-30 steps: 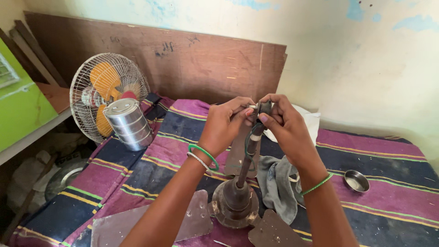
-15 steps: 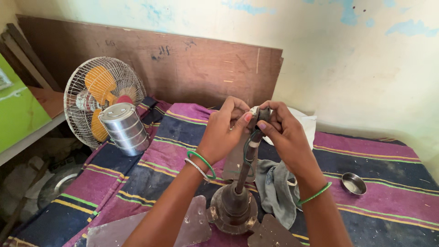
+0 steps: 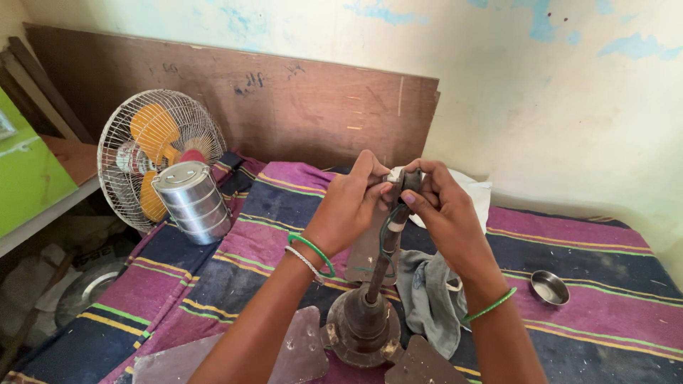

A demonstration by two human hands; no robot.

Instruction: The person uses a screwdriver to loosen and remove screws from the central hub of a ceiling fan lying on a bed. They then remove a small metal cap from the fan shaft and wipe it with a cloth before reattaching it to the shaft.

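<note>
Two hands meet at the top of an upright rod (image 3: 382, 249), the stem of a ceiling fan motor (image 3: 363, 328) standing on a striped purple and blue cloth (image 3: 569, 242). At far left, a green panel (image 3: 25, 178) is cut off by the frame. Next come a table fan (image 3: 158, 153) with yellow blades and a steel tiffin carrier (image 3: 192, 201) leaning in front of it. The left hand (image 3: 350, 206) closes its fingers around the rod's top; the right hand (image 3: 441, 213) pinches the same end, and the small part between them is hard to make out. Fan blades (image 3: 299, 352) are cropped at the bottom edge. A grey rag (image 3: 430, 299) lies beside the motor, and a small steel bowl (image 3: 549, 287) sits farther right.
</note>
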